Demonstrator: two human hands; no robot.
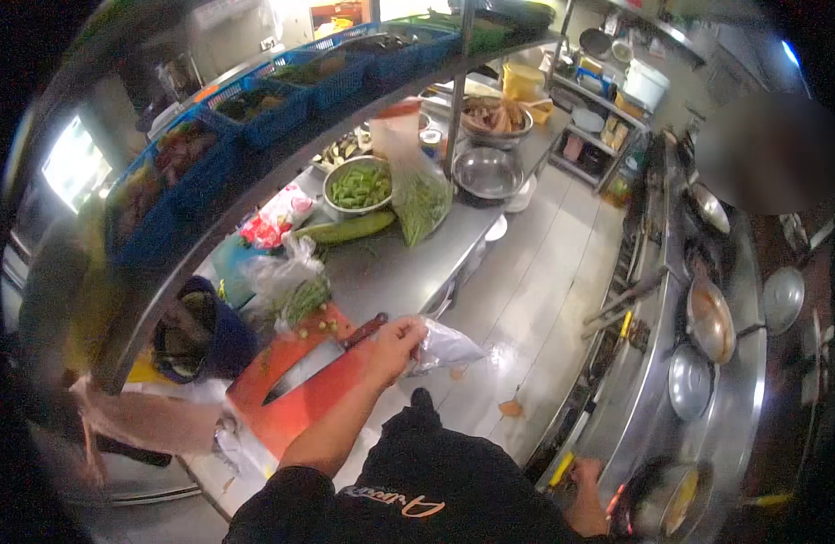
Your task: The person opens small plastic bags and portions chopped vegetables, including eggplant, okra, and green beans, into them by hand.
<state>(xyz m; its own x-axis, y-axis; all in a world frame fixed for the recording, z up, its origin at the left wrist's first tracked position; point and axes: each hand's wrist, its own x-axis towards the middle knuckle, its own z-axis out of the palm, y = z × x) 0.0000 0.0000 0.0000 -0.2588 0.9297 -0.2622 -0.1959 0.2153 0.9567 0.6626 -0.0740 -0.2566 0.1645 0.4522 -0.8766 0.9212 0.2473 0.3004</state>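
Note:
My left hand (401,346) is closed on a clear, crumpled plastic bag (443,347) beside the steel counter. Just left of it, a large knife (307,370) lies on a red cutting board (316,408), its dark handle pointing towards my hand. Cut green pieces and an open plastic bag of green vegetables (304,299) are at the board's far end. Down at the right, my right hand (588,473) is at the stove's front edge near a yellow handle (562,469); its fingers are too small and blurred to read.
Blue baskets (263,113) of produce line a shelf above the counter (390,272). Bowls of green pieces (358,184) and meat (495,118) stand farther back. Pans (710,319) and a wok (662,499) are along the right-hand stove. Another person's blurred head is at the upper right.

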